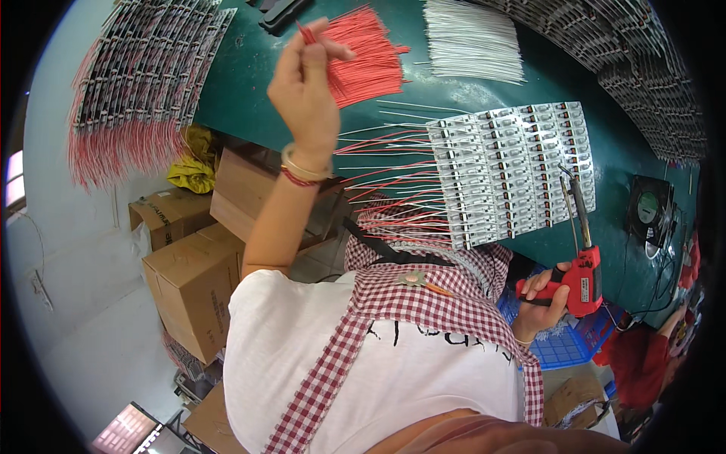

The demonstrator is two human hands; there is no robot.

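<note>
My left hand [306, 87] is raised at the edge of a pile of red wires [367, 57]. Its fingers are pinched, with a bit of red wire [307, 33] showing between them; how many wires it has is unclear. My right hand [543, 304] grips a red soldering gun [585, 281] by its handle, a finger around the trigger area. The gun's metal tip reaches over the right part of a panel of small circuit boards [495, 170]. Red and white wires [401, 181] stick out from the panel's left edge, several hanging past the table edge.
White wires [473, 41] lie bundled on the green table [249, 91]. Stacked wired boards stand at the far left [144, 68] and far right [643, 68]. A small black fan [649, 208] sits at right, a blue basket [563, 344] below, and cardboard boxes [193, 280] at left.
</note>
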